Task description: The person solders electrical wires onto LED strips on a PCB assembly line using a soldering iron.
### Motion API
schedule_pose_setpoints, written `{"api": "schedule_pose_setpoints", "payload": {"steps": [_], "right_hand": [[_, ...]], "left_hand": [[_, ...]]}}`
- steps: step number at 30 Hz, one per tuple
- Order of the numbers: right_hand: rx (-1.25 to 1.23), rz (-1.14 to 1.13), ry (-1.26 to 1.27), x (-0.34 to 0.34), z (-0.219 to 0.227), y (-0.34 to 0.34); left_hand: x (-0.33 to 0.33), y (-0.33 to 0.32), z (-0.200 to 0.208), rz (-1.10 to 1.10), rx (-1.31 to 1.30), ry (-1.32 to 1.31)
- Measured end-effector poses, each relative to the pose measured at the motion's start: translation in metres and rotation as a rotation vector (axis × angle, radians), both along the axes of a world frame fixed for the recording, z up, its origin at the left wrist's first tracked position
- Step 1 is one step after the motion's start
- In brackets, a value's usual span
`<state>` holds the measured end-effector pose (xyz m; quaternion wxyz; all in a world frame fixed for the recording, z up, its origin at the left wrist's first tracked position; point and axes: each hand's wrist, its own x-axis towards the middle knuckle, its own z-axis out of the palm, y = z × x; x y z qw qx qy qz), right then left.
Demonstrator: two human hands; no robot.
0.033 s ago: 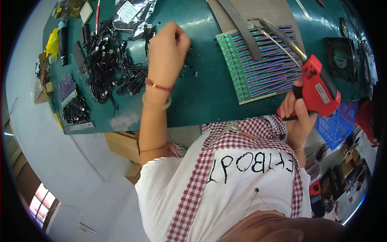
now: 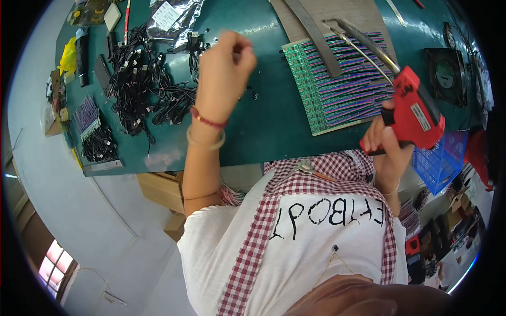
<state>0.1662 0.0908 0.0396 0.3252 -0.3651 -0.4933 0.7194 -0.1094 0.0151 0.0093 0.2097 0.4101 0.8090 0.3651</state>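
My right hand (image 2: 389,138) is wrapped round the handle of a red soldering gun (image 2: 420,116). The gun's metal tip and thin feed tube reach up and left over a panel of green circuit boards (image 2: 305,79). Rows of coloured wires (image 2: 358,100) run rightward from these boards. A grey metal bar (image 2: 316,42) lies across them. My left hand (image 2: 224,73) is raised over the table left of the panel, fingers curled into a pinch. Whatever it may hold is hidden. Small black pieces (image 2: 255,96) lie beside it, and a heap of black USB cables (image 2: 129,79) is to its left.
The green table (image 2: 253,142) also bears a silvery bag (image 2: 171,21), a bundle of wired boards (image 2: 97,131) at the left, and a black fan (image 2: 445,77) at the right. A brown board (image 2: 363,16) lies under the panel. A blue basket (image 2: 440,163) stands by the right edge.
My left hand has moved slightly to the right, its fingers still curled. The soldering gun in my right hand has shifted a little up and left.
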Motion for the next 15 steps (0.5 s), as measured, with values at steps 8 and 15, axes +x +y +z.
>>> {"api": "schedule_pose_setpoints", "payload": {"steps": [8, 15], "right_hand": [[0.128, 0.197, -0.086, -0.035, 0.005, -0.007], [0.205, 0.210, -0.155, -0.029, 0.006, -0.006]], "left_hand": [[0.114, -0.009, 0.020, -0.117, 0.446, -0.779], [0.128, -0.015, 0.017, -0.026, 0.412, -0.891]]}}
